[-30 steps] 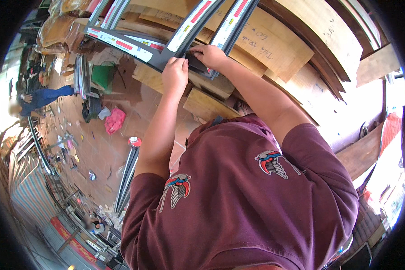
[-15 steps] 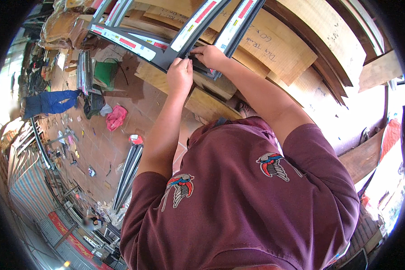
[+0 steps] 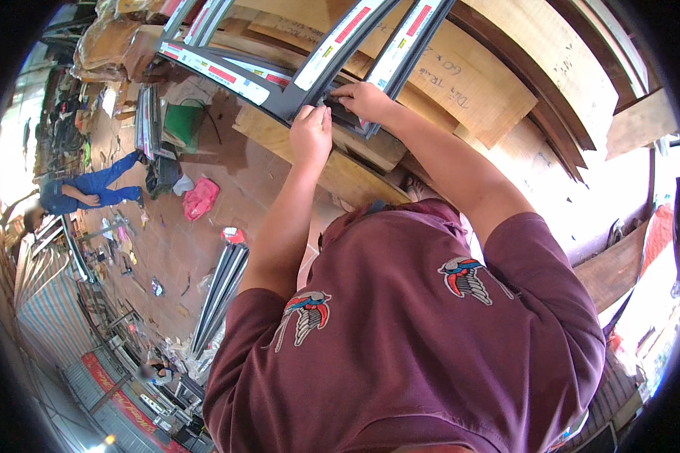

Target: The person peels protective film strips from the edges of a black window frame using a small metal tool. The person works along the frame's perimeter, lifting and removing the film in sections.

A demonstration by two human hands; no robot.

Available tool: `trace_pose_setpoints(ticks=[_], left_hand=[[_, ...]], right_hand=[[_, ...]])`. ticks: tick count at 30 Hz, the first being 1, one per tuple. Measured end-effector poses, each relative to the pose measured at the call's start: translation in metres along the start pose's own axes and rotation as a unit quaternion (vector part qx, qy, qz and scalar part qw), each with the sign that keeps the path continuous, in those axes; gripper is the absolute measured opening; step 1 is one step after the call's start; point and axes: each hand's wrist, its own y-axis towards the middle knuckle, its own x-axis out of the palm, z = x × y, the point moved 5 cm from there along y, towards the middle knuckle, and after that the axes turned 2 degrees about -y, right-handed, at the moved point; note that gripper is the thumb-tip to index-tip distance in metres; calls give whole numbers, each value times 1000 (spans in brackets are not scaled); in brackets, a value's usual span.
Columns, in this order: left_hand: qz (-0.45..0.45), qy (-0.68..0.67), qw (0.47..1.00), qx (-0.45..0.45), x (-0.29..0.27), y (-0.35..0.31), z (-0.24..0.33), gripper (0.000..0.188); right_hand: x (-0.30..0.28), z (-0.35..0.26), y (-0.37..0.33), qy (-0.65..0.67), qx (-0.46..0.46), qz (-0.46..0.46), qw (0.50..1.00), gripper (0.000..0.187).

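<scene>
A dark grey metal frame (image 3: 279, 100) with white and red label film along its bars lies on wooden boards at the top middle. Both my hands are at its near corner. My left hand (image 3: 311, 136) is closed in a pinch, thumb and forefinger together at the corner's edge. Just right of it, my right hand (image 3: 364, 103) bends over the corner with its fingers drawn together on a dark part. What sits between the fingertips of either hand is too small and hidden to name. The inside of the joint is partly covered by my fingers.
Stacked wooden boards (image 3: 468, 83) lie beneath and to the right of the frame. On the tiled floor at left are a pink cloth (image 3: 200, 199), a green piece (image 3: 181, 122) and a bundle of dark bars (image 3: 221, 291). A person in blue trousers (image 3: 107, 185) is at far left.
My hands stay at the frame's corner with only small finger shifts. The view has slid slightly. At far left, the other person's pose has changed, with an arm and spread legs now showing.
</scene>
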Motion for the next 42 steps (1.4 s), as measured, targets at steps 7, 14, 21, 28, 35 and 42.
trace_pose_setpoints(ticks=[7,14,21,28,35,42], left_hand=[[3,-34,999,6,-2,-2,7,12],[27,-12,1000,-8,-5,-7,2,9],[20,-91,995,-17,-5,-14,8,2],[71,-70,990,-101,-9,-23,-6,8],[98,-80,990,-64,-12,-24,6,6],[90,-127,988,-26,-57,-18,53,10]], right_hand=[[-4,2,8,-73,-118,26,990,33],[-2,-10,19,-79,-106,-24,991,35],[-8,4,8,-56,-72,-37,995,33],[4,22,16,-24,-68,-48,996,34],[15,26,17,36,-34,-80,996,33],[17,-9,-54,18,-57,-22,998,25]])
